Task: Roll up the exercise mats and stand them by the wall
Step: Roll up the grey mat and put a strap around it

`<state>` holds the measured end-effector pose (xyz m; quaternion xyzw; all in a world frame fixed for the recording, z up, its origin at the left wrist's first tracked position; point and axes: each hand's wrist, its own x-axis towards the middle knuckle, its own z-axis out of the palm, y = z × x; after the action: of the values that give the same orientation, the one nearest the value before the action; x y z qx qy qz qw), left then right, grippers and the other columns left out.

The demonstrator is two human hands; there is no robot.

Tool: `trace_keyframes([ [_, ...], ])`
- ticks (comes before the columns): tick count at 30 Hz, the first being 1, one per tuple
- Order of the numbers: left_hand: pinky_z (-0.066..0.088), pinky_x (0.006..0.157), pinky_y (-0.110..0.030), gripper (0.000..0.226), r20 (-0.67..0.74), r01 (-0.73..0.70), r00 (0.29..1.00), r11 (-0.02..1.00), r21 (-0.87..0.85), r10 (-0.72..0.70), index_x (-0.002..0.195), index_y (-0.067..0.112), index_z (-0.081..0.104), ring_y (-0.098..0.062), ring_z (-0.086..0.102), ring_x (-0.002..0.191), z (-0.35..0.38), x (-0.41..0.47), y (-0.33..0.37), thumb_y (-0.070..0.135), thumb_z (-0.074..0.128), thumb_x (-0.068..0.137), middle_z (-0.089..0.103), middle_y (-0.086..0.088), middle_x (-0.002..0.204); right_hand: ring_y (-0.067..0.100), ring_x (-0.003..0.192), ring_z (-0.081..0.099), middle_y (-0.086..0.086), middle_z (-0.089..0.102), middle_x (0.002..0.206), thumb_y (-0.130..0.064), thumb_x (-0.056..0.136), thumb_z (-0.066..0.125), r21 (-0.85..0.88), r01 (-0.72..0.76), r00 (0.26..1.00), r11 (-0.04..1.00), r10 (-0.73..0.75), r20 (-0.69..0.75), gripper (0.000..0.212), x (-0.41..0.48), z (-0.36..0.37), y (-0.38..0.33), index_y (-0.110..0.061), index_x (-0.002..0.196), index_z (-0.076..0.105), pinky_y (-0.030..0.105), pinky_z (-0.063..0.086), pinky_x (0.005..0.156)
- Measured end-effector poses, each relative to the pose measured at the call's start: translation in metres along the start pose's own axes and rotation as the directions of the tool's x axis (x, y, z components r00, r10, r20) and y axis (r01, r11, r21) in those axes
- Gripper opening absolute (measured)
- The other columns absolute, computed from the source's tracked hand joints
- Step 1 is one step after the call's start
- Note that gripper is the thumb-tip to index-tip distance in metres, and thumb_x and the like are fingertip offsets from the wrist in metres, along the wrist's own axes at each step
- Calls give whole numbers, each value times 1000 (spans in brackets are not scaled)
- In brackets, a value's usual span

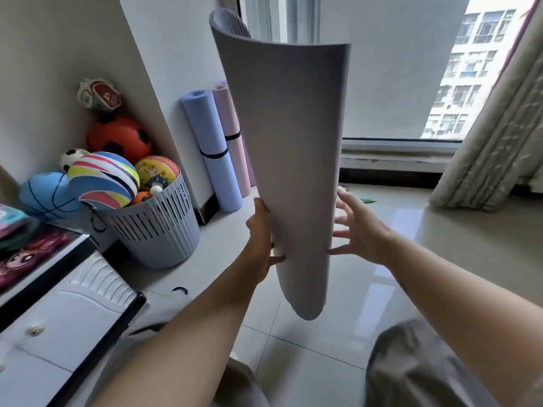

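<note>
The curved mat (288, 160) is showing grey. The blue rolled mat (211, 148) and pink rolled mat (227, 118) are wearing a black band each. The football (119, 136) is showing orange with black patches; the basket (164, 239) is looking pale grey.

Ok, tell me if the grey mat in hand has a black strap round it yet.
No: the grey mat shows no band and its top flares open, unlike the strapped blue mat and pink mat.
</note>
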<state>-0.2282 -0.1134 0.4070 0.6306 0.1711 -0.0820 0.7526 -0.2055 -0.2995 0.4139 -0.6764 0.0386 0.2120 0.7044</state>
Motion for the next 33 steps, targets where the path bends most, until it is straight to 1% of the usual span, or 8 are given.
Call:
trace_keyframes([
  [6, 38, 103, -62, 100, 91, 73, 993, 993, 88, -81, 150, 43, 16, -40, 31, 139, -6, 10, -30, 86, 20, 60, 25, 2, 157, 39, 115, 54, 17, 57, 125, -57, 95, 31, 82, -83, 994, 993, 89, -66, 40, 12, -1, 39, -27, 114, 50, 63, 43, 95],
  [10, 35, 105, -62, 103, 97, 107, 987, 978, 179, -126, 150, 38, 20, -42, 36, 136, -11, 14, -33, 87, 17, 59, 31, -3, 155, 36, 113, 58, 16, 61, 122, -77, 79, 36, 152, -130, 990, 980, 138, -43, 71, 20, -10, 51, -25, 127, 44, 61, 46, 90],
  [15, 29, 110, -59, 82, 76, 91, 989, 929, 360, -126, 148, 28, 28, -33, 33, 139, -17, 20, -15, 76, 11, 84, 31, -4, 155, 30, 127, 44, 7, 50, 137, -89, 57, 52, 24, -185, 981, 982, 186, -53, 96, 21, -19, 38, -25, 129, 49, 54, 48, 82],
  [21, 40, 102, -44, 67, 171, -13, 984, 928, 373, -55, 137, 28, 48, -20, 56, 116, -32, 29, 1, 72, 29, 90, 59, 0, 130, 26, 109, 54, 6, 55, 122, -35, 92, 56, 15, 75, 983, 997, -72, -170, 23, 16, -20, 16, -24, 112, 56, 50, 50, 92],
  [26, 50, 87, -43, 33, 180, -125, 982, 916, 381, 59, 124, 42, 42, -16, 60, 106, -30, 27, 16, 53, 49, 94, 58, 7, 117, 20, 95, 62, -2, 67, 98, -23, 96, 51, -149, 130, 976, 980, -153, -156, 12, 9, -19, -7, -24, 104, 60, 47, 50, 89],
  [28, 53, 84, -38, 18, 148, -231, 971, 911, 342, 190, 111, 39, 48, -12, 58, 97, -26, 25, 22, 30, 55, 97, 54, 4, 113, 22, 97, 61, 7, 67, 106, -32, 98, 45, -160, 86, 985, 983, -107, -134, 23, 3, -21, -18, -19, 104, 63, 46, 49, 90],
  [30, 56, 76, -33, 28, 149, -340, 940, 868, 360, 307, 107, 35, 47, -12, 62, 88, -24, 21, 28, 13, 58, 95, 55, -1, 109, 26, 101, 60, 15, 67, 113, -58, 93, 37, -113, 7, 999, 994, -12, -42, 60, -2, -27, -33, -9, 111, 66, 44, 47, 92],
  [33, 56, 82, -39, 37, 221, -383, 923, 801, 460, 314, 109, 44, 43, -19, 65, 91, -21, 15, 42, 11, 53, 95, 61, -4, 107, 30, 106, 62, 17, 68, 112, -85, 69, 31, -148, -87, 992, 985, 98, 75, 102, -10, -34, -54, -1, 117, 65, 45, 47, 94],
])
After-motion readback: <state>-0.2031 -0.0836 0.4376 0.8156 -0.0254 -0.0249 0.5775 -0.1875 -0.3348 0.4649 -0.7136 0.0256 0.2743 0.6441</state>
